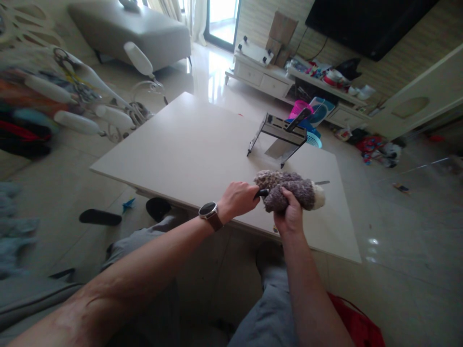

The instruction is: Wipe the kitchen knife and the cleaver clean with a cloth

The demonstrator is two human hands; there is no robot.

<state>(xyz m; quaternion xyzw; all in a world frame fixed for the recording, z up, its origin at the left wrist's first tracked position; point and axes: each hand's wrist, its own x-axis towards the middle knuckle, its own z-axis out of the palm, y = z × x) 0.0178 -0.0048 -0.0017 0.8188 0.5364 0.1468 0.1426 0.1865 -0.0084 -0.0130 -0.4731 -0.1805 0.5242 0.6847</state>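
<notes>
My left hand (240, 200), with a watch on its wrist, is closed around the black handle of a knife (262, 193). A fuzzy grey-brown cloth (294, 190) with a whitish end covers most of the blade; a thin grey tip pokes out beyond it on the right. Bunched in my right hand (290, 217), the cloth is pressed against the knife above the near right part of the white table (173, 140). Just behind stands a metal-framed knife rack (284, 130) on thin legs, with one black handle sticking up from it.
A small coloured item (275, 229) lies at the table's near edge. White chair parts (108, 115) stand to the left. Beyond the table are a pink basket (299, 110), a light-blue basket (314, 140) and a cluttered TV cabinet (265, 82). Below on the floor is a dark slipper (100, 217).
</notes>
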